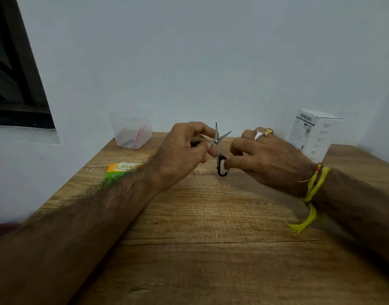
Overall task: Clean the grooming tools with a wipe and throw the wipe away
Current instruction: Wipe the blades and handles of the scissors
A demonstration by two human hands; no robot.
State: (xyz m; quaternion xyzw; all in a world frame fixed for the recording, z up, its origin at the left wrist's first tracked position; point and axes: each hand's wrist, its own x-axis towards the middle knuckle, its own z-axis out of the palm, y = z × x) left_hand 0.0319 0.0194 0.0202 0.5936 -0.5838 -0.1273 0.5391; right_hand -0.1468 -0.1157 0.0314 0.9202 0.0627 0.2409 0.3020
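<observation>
Two bare forearms reached forward over the wooden tabletop [211,216], meeting above its middle around one pair of small scissors [219,150]. The scissors stood upright, blades parted in a narrow V at the top, black handle loops at the bottom, held clear of the wood. The left hand [184,148] came in from the left of the scissors, its fingers curled and pinching near the pivot screw; that grip was closed on the tool. The right hand [268,159] came in from the right, fingers bent, with a fingertip through or against the lower handle loop, so its grip was closed on the scissors too. It wore two rings [263,133], and one yellow thread band [310,194] circled that wrist. Left of the scissors and partly hidden by the left forearm lay one orange-and-green packet [121,170]. Beyond it, far left of the scissors, stood one translucent plastic container [132,130] holding thin pink items. Far right of the scissors stood one white printed box [314,135].
</observation>
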